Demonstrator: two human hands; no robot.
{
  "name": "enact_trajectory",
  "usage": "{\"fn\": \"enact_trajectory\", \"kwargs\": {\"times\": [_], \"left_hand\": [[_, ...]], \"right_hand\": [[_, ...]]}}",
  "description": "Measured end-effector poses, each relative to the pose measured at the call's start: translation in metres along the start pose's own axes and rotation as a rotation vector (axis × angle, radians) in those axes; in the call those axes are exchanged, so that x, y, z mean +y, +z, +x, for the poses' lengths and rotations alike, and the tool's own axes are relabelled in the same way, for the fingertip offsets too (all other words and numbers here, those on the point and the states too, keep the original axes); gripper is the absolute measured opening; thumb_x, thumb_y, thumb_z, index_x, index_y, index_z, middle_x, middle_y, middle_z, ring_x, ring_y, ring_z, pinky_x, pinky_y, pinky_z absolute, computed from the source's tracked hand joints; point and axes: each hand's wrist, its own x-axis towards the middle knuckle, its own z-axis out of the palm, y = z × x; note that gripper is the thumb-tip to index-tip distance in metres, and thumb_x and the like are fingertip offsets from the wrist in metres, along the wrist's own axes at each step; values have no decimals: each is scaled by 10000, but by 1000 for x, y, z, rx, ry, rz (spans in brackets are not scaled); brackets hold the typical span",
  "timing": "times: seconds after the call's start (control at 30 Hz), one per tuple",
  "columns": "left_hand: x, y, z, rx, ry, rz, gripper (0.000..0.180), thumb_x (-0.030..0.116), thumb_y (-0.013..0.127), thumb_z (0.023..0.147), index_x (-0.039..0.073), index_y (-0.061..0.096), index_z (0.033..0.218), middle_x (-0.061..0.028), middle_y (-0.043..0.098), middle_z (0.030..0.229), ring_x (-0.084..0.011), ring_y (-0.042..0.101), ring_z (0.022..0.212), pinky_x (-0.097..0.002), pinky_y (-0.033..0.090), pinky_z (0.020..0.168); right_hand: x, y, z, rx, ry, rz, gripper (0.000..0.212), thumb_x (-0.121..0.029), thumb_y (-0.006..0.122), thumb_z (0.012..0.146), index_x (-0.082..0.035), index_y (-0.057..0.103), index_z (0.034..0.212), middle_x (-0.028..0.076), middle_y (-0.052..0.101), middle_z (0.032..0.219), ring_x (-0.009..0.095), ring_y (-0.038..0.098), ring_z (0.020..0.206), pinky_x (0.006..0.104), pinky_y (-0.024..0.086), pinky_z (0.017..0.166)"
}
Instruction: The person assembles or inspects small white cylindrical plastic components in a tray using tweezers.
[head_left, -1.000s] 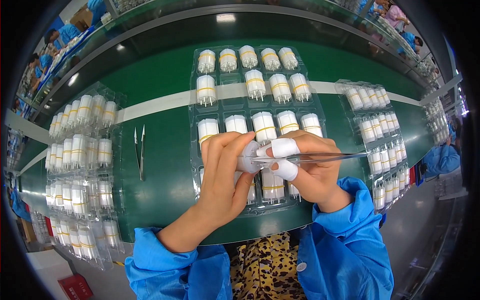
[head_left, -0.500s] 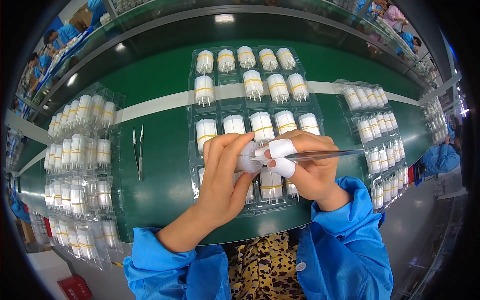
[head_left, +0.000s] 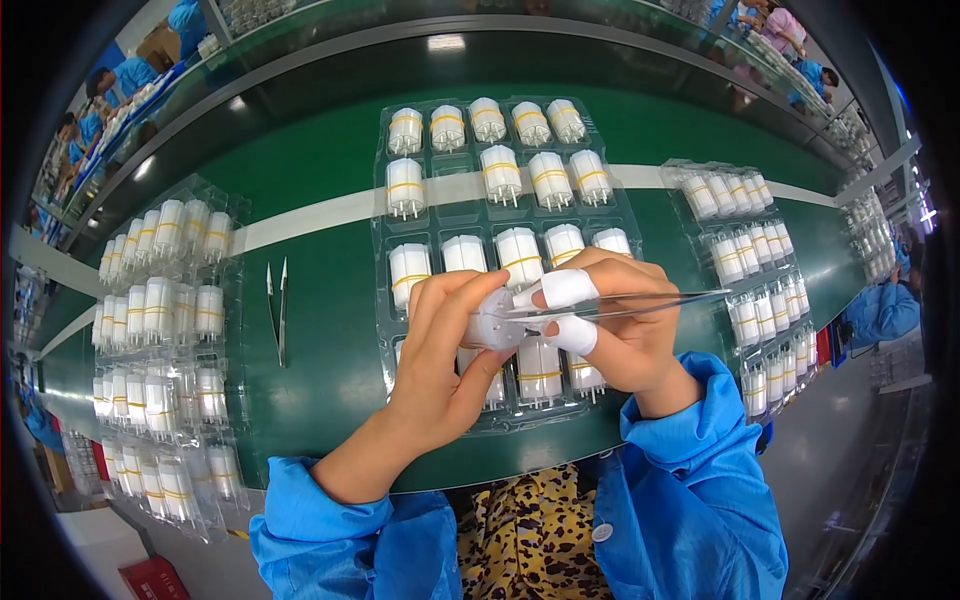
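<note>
Whitish cylinder (head_left: 495, 329), centre frame: likely light, stiff; grip sides. My left hand (head_left: 430, 350) clamps it; right hand (head_left: 628, 335) pinches tweezers (head_left: 690, 298).

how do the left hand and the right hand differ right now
The left hand shows no wraps, while the right hand has white wraps on its thumb and index finger. The left hand grips a pale cylindrical part; the right hand holds a slim metal tool. Both extend from blue sleeves.
</note>
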Motion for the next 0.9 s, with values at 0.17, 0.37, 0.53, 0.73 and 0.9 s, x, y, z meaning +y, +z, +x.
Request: {"fn": "enact_trajectory", "kwargs": {"times": [0.17,0.37,0.53,0.73,0.9], "left_hand": [[1,-1,1,-37,-40,-82,584,-71,663,731,20,507,1287,-161,508,1161,-311,491,1028,-347,449,819],[0,-1,0,-44,-30,-89,584,-71,656,736,14,499,1292,-163,508,1155,-310,492,1010,-341,464,786],[0,0,0,-43,-38,-92,584,-75,651,736,12,496,1292,-161,505,1141,-307,491,996,-334,470,764],[-2,2,-1,-38,-15,-75,585,-84,647,736,10,493,1291,-164,502,1139,-305,490,993,-328,473,753],[-1,1,-1,-32,-8,-95,590,-86,650,732,9,490,1292,-166,500,1140,-306,488,998,-330,472,758]], "right_hand": [[-6,2,4,13,-7,-48,233,24,727,691,26,709,923,170,685,880,209,667,778,288,533,677],[-3,-1,3,-21,-18,-84,256,-18,738,740,5,697,992,160,686,871,249,679,784,307,532,684],[-1,1,2,-15,-14,-74,242,-18,735,749,7,695,986,154,690,868,248,682,786,308,534,688],[-2,1,2,2,-15,-81,224,4,730,732,10,700,953,156,696,858,229,684,774,301,538,679],[-2,1,2,-7,-4,-34,229,-18,733,753,9,692,977,162,690,870,248,684,785,308,536,688]]}}
